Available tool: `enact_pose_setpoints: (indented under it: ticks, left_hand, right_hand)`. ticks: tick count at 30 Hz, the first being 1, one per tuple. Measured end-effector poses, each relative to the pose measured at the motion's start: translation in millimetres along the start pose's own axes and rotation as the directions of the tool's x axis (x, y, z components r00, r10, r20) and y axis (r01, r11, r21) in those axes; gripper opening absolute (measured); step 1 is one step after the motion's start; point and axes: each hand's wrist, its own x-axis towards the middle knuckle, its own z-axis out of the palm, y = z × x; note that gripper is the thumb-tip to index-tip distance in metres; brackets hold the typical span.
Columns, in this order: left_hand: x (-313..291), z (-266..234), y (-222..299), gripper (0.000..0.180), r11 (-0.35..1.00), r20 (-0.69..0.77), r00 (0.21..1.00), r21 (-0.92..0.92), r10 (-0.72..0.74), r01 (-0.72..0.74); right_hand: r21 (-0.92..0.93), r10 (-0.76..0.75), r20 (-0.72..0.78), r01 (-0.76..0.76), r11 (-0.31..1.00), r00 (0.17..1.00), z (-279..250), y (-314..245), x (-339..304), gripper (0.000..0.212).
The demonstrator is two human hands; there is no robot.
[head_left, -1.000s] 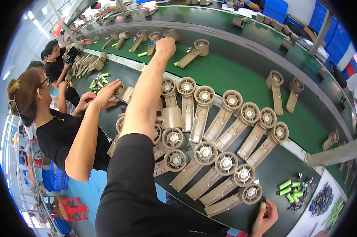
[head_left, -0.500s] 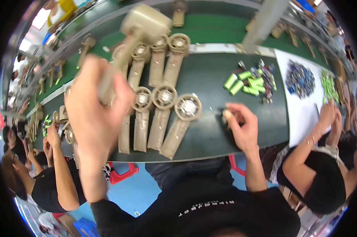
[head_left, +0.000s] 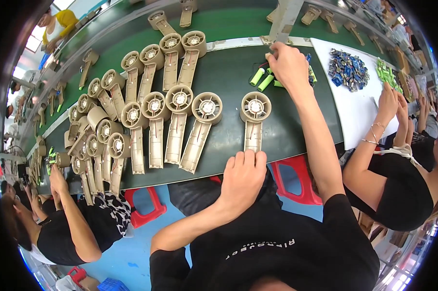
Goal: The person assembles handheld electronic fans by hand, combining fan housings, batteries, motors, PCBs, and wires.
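Observation:
A beige handheld fan housing (head_left: 256, 107), its round fan end facing up and its handle toward me, lies on the dark table. My left hand (head_left: 243, 177) is closed round the near end of that handle at the table's front edge. Farther right, my right hand (head_left: 290, 65) reaches over a pile of green battery cells (head_left: 266, 82) with wires and small boards. Its fingers are bent together at the pile's far side, and whatever they pinch is hidden. Several more open fan housings (head_left: 179, 98) stand in rows to the left, thin red wires showing in their handles.
A white sheet (head_left: 331, 97) on the right bears a heap of blue circuit boards (head_left: 349, 69) and more green cells (head_left: 384, 72). A metal post (head_left: 283, 22) rises behind my right hand. Beyond runs a green conveyor (head_left: 238, 24) with housings. Co-workers sit on both sides.
My left hand has come down from holding a raised housing on the left to gripping a handle at the table edge. My right hand has moved away from me, onto the battery pile.

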Motion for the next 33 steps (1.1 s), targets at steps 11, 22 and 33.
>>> enact_pose_setpoints:
  ticks: [11,22,33]
  left_hand:
    - [19,-49,-36,0.025,0.846,-0.195,0.929,-0.502,-0.316,0.182]
    - [28,-55,-53,0.036,0.232,0.174,0.895,-0.93,-0.41,0.287]
    - [26,-18,-38,0.009,0.615,0.123,0.894,-0.685,-0.43,0.391]
  right_hand:
    - [0.92,0.002,-0.083,0.076,0.384,0.997,-68,-29,-56,0.027]
    - [0.94,-0.196,0.072,-0.001,0.341,0.978,-66,-43,-131,0.023]
    - [0.771,-0.242,0.088,0.088,0.631,0.966,-39,-27,-165,0.024]
